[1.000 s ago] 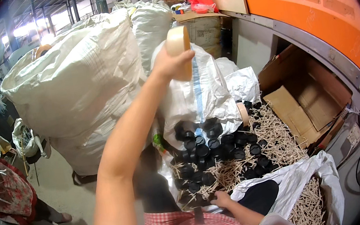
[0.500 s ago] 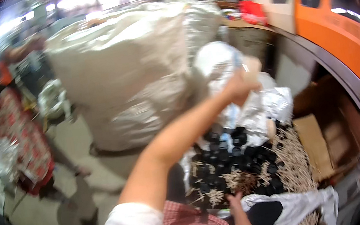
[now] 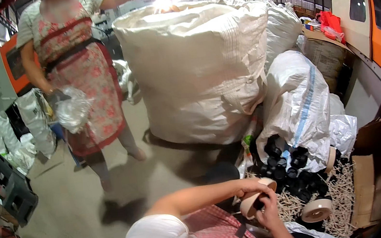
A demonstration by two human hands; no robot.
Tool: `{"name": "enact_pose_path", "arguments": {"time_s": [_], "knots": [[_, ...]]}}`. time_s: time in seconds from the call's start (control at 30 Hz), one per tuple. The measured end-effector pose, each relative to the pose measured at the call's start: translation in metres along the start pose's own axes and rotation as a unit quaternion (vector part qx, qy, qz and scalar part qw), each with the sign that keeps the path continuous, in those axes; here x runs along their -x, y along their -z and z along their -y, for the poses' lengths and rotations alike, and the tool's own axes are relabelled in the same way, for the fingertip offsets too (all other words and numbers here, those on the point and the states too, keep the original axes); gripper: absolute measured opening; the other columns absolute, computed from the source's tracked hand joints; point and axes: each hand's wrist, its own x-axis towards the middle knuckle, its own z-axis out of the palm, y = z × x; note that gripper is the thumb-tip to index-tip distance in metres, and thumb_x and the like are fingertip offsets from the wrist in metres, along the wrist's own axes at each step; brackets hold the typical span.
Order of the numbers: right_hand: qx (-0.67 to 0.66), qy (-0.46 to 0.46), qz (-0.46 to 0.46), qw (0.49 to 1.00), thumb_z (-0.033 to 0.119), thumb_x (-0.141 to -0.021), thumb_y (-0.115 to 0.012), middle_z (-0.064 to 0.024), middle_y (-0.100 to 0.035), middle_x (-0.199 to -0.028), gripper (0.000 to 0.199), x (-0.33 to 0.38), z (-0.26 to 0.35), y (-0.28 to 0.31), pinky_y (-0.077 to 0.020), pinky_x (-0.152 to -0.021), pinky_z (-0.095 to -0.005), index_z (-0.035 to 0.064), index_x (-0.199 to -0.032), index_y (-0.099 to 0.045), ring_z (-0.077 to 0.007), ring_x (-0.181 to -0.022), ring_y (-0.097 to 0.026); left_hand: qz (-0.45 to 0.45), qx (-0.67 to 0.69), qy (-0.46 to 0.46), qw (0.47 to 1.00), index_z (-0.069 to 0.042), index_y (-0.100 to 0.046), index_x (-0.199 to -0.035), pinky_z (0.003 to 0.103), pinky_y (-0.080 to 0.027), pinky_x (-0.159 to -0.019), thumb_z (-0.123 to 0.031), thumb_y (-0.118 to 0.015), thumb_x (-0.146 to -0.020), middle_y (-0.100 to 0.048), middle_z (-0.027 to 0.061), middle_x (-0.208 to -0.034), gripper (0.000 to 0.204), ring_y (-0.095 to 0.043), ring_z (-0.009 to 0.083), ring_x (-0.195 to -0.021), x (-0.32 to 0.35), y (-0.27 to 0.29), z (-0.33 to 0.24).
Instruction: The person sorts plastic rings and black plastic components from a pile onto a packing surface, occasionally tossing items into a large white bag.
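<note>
My left hand (image 3: 251,186) and my right hand (image 3: 268,211) meet low in the view, both closed on a cream ring-shaped plastic part (image 3: 248,206). A round cream rim also shows beside my left fingers; whether it belongs to the same part, I cannot tell. Just to the right, a similar cream ring (image 3: 317,210) lies on the pile. Another cream piece (image 3: 331,159) stands on edge farther back. Around them are heaped black round cap-like pieces (image 3: 302,188) and many thin beige sticks (image 3: 340,197).
A huge white bulk bag (image 3: 194,74) stands ahead, with a smaller white sack (image 3: 294,94) to its right. Cardboard (image 3: 362,187) borders the pile. At left, a person in a flowered apron (image 3: 92,94) holds clear plastic. Dark crates (image 3: 10,188) stand far left.
My left hand has come back from its outstretched position near the white sack to meet my right hand. The view has swung left, bringing the other person more fully into sight.
</note>
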Motion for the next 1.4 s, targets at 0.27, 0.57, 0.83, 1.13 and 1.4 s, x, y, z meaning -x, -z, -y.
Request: {"name": "enact_pose_path", "arguments": {"time_s": [0.27,0.57,0.83,1.13,1.4], "knots": [[-0.737,-0.515,0.055,0.434,0.018,-0.087,-0.057,-0.0154,-0.047,-0.117,0.049,0.030,-0.036,-0.017,-0.0435,-0.086,-0.0505,0.0094,-0.127,-0.029,-0.0295,-0.106,-0.050,-0.047,-0.092,-0.171,0.980,-0.004,-0.037,-0.132,0.029,-0.042,-0.090,-0.014,-0.072,-0.070,-0.056,0.0067,-0.114,0.072,-0.053,0.0150,-0.102,0.027,-0.031,0.038],[-0.053,-0.157,-0.030,0.986,0.032,-0.083,-0.062,-0.0207,-0.049,-0.121,0.073,0.006,-0.015,-0.022,-0.0497,-0.080,-0.0378,0.0036,-0.137,-0.020,-0.0340,-0.100,-0.056,-0.147,-0.224,-0.132,0.954,-0.009,-0.051,-0.120,0.029,-0.050,-0.055,-0.022,-0.071,-0.073,-0.064,0.0064,-0.087,0.052,-0.061,0.0134,-0.068,0.031,-0.025,0.022],[-0.098,-0.545,0.098,0.827,0.021,-0.080,-0.065,-0.0132,-0.063,-0.087,0.045,0.031,-0.030,-0.025,-0.0505,-0.066,-0.0318,0.0022,-0.117,-0.048,-0.0218,-0.070,-0.063,-0.235,-0.128,-0.183,0.946,0.000,-0.050,-0.117,0.030,-0.050,-0.074,-0.013,-0.072,-0.070,-0.061,0.0100,-0.101,0.053,-0.060,0.0170,-0.088,-0.001,0.011,0.064],[0.249,-0.244,0.221,0.911,0.016,-0.064,-0.069,-0.0133,-0.054,-0.114,0.064,0.082,-0.099,-0.082,-0.0311,-0.096,-0.0424,0.0042,-0.123,-0.047,-0.0297,-0.113,-0.044,-0.378,-0.057,-0.198,0.903,-0.002,-0.033,-0.127,0.033,-0.046,-0.082,-0.016,-0.070,-0.073,-0.051,0.0131,-0.114,0.067,-0.054,0.0198,-0.098,-0.027,0.036,0.039],[-0.150,-0.452,-0.251,0.843,0.017,-0.085,-0.053,-0.0128,-0.055,-0.115,0.046,0.074,-0.103,-0.028,-0.0436,-0.090,-0.0323,-0.0028,-0.125,-0.043,-0.0204,-0.102,-0.055,-0.392,-0.060,0.064,0.916,0.004,-0.027,-0.132,0.044,-0.045,-0.086,-0.023,-0.068,-0.076,-0.046,0.0219,-0.123,0.075,-0.052,0.0339,-0.104,-0.071,0.074,0.122]]}}
